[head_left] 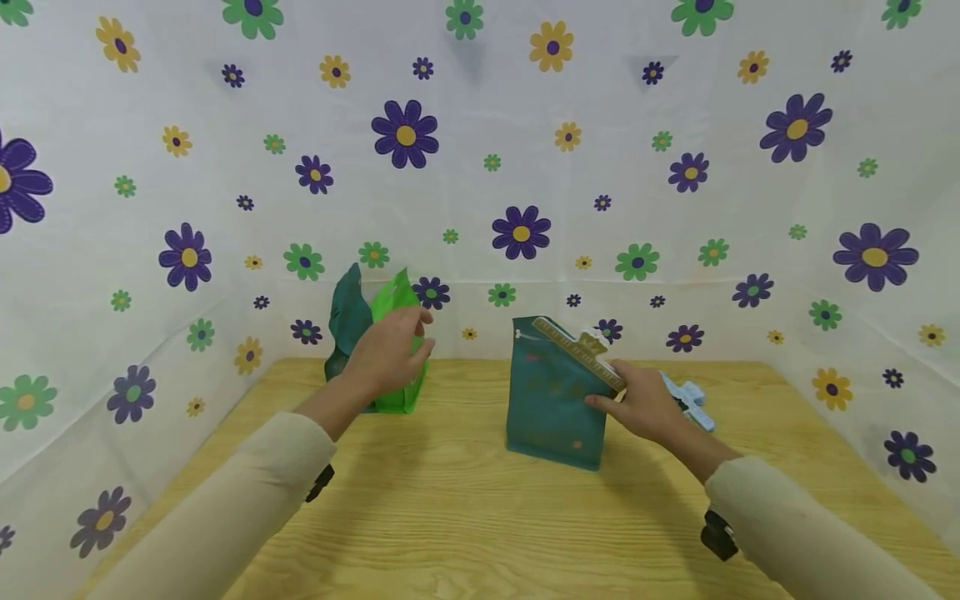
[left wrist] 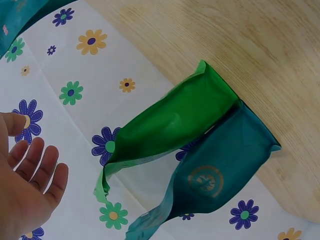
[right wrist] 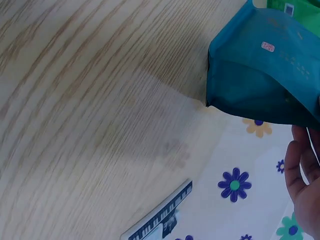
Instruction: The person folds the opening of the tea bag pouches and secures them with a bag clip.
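Observation:
My right hand holds a teal pouch by its upper right side, at the end of a long gold clip. The clip lies slantwise across the pouch's top. In the right wrist view only part of that hand shows, at the pouch's upper end. My left hand is in front of a green pouch and a second teal pouch, fingers loosely bent. The left wrist view shows this hand apart from both pouches, holding nothing.
A light blue clip lies on the wooden table behind my right hand, partly hidden by it. Flower-patterned white sheeting encloses the table's back and sides. The green and second teal pouches stand side by side at the back left.

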Motion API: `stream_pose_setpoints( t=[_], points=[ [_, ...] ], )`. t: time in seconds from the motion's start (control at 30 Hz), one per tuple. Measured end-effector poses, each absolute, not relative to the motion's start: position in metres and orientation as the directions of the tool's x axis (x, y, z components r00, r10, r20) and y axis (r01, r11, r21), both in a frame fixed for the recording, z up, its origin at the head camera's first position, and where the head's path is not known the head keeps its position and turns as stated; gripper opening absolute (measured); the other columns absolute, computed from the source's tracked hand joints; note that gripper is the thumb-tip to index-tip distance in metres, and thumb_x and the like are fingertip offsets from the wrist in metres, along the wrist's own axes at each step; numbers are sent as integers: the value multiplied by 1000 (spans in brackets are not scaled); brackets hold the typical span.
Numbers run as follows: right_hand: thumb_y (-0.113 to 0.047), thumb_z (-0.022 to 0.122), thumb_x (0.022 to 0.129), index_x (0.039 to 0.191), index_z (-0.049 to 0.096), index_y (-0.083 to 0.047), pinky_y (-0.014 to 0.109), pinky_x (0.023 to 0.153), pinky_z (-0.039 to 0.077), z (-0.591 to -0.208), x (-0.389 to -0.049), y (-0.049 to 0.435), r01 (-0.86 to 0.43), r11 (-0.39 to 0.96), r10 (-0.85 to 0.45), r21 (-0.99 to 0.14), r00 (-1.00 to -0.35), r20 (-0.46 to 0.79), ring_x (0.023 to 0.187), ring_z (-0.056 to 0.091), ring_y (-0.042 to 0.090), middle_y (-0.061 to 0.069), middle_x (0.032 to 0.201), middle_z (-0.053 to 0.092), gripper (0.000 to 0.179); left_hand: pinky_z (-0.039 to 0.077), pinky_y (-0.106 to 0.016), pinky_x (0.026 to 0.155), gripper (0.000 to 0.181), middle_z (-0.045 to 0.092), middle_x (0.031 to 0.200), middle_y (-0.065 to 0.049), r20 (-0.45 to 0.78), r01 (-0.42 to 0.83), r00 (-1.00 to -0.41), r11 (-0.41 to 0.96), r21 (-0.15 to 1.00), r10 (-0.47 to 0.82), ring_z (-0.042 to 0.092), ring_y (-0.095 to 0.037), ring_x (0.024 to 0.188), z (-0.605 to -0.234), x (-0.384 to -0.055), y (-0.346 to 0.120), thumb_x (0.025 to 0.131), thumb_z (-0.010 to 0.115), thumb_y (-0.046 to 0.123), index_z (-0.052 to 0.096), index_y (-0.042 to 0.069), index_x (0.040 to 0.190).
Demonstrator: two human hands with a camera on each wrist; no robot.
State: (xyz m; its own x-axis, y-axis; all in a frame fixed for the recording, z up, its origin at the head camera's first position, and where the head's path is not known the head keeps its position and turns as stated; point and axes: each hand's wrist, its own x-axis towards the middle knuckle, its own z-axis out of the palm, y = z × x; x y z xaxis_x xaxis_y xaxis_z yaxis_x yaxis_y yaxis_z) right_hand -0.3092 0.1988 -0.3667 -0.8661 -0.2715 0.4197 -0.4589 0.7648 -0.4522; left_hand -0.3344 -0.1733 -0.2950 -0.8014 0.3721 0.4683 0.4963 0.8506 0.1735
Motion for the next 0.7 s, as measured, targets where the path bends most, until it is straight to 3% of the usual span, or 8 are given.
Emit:
stream_pose_setpoints(
  t=[0.2, 0.43, 0.7],
  points=[
    [-24, 80, 85, 102, 62, 1, 30, 55, 38, -367, -311, 219, -415, 804, -214, -425, -870, 445, 63, 49, 16, 8, 80, 66, 35, 54, -44, 81, 31, 64, 109, -14, 513, 465, -794, 869, 169, 326, 61, -29, 95, -298, -338, -185, 97, 60, 19, 57, 3, 123],
    [-21, 80, 86, 109, 62, 6, 30, 56, 44, -370, -314, 243, -369, 818, -148, -442, -877, 458, 68, 59, 20, 18, 90, 71, 40, 53, -46, 77, 38, 62, 111, -18, 559, 430, -789, 880, 203, 256, 59, -33, 96, -305, -345, -197, 95, 61, 18, 55, -1, 127],
    [-23, 77, 88, 112, 60, 8, 34, 57, 49, -371, -314, 263, -265, 857, -38, -442, -887, 459, 69, 63, 23, 22, 89, 69, 42, 52, -51, 82, 47, 55, 122, -26, 533, 330, -832, 910, 250, 156, 57, -39, 103, -319, -353, -214, 94, 61, 17, 49, -6, 133]
  ],
)
